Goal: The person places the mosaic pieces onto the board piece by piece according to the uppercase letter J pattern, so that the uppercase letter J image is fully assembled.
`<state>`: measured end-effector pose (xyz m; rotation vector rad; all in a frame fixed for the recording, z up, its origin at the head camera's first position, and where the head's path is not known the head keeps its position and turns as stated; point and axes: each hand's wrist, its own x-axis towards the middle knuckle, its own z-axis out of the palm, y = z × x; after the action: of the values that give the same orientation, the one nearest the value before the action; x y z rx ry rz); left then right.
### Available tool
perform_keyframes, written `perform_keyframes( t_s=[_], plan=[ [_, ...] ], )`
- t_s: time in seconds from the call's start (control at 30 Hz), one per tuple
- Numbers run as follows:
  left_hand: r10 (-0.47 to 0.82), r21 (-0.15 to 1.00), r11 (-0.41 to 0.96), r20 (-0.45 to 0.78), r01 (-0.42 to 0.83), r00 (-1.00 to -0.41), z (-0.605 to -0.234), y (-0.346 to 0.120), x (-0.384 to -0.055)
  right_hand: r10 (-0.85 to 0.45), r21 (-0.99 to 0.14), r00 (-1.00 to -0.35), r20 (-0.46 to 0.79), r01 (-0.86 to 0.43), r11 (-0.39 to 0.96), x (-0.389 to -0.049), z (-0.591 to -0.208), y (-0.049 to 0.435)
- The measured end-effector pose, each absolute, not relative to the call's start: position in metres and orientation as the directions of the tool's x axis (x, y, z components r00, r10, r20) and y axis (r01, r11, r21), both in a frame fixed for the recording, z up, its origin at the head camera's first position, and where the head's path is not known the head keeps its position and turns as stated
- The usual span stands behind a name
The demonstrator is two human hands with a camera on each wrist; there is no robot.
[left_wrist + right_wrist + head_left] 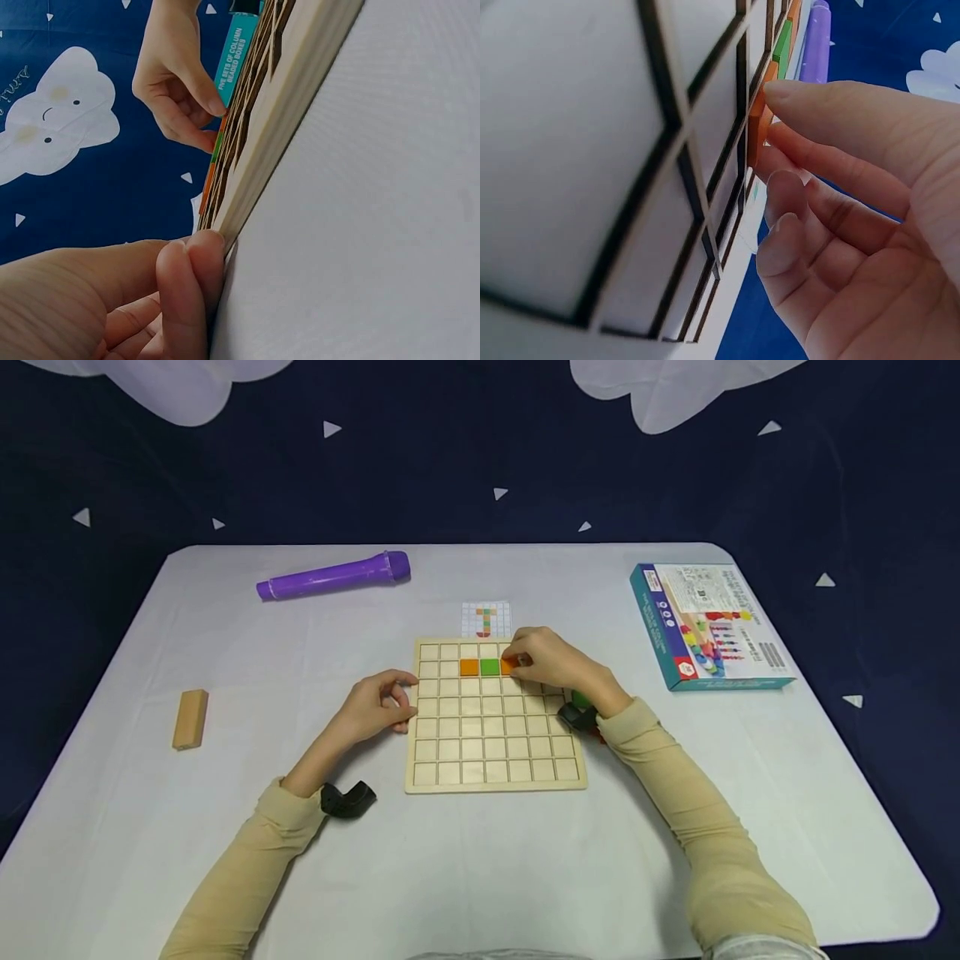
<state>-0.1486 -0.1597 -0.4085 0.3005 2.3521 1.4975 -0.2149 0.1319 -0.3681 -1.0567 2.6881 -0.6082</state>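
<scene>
A wooden grid board [495,772] lies flat on the white table. In its second row sit an orange square tile [468,667] and a green square tile [490,667]. My right hand [553,658] pinches another orange tile [758,124] between thumb and fingers, at the cell just right of the green one. At the board's left edge, my left hand [371,704] holds the rim with its thumb and fingertips; its other fingers are curled. A small card [486,620] with a coloured J-shaped pattern lies just beyond the board's far edge.
Green and red pieces show partly beneath my right wrist, beside the board. A purple toy microphone [333,577] lies at the back left, a wooden block [191,719] at the left. A teal and white box [712,625] rests at the back right.
</scene>
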Motion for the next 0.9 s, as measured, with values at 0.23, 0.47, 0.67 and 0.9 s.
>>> perform_keyframes(
  t_s=[0.23,0.47,0.67,0.9],
  plan=[
    [0.354,0.902,0.431,-0.176,-0.006,-0.918,-0.411,-0.160,-0.150,-0.666,-0.461,-0.746,-0.006,-0.589,0.664,-0.212,-0.364,0.137],
    [0.345,0.898,0.440,-0.175,-0.007,-0.922,-0.410,-0.160,-0.150,-0.646,-0.470,-0.764,0.014,-0.575,0.670,-0.208,-0.358,0.150],
    [0.346,0.898,0.440,-0.170,0.000,-0.923,-0.410,-0.160,-0.150,-0.629,-0.464,-0.777,0.016,-0.564,0.684,-0.201,-0.354,0.164],
    [0.347,0.901,0.434,-0.163,0.004,-0.923,-0.409,-0.160,-0.149,-0.617,-0.445,-0.787,0.020,-0.559,0.699,-0.189,-0.350,0.183]
  ],
)
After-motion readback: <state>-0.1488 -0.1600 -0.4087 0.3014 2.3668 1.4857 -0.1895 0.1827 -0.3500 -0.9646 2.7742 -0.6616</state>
